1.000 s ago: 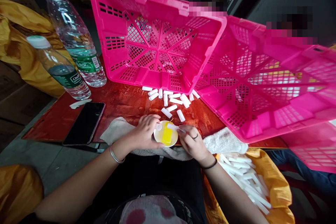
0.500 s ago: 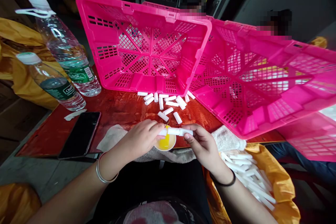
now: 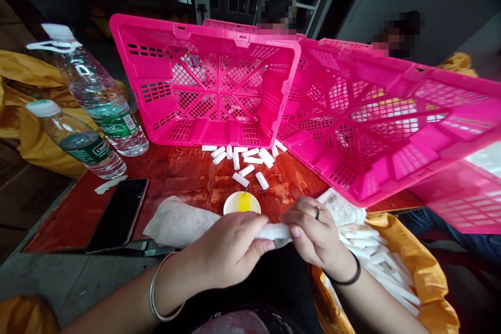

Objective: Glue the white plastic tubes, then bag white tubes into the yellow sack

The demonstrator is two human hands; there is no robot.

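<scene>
Head view: both hands have dropped from the yellow-filled dish (image 3: pixel 241 202) to the white towel (image 3: pixel 178 222). Left hand (image 3: pixel 229 248) and right hand (image 3: pixel 313 232) pinch its edge, probably wiping the white tube, now hidden.

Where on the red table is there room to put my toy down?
Bare red tabletop lies between the phone, the bottles, the yellow dish and the left basket. Crowded: the white tubes by the baskets.

Dim surroundings, daylight from the right, glare on the wet table (image 3: pixel 183 177), wide-angle edges bent.
</scene>
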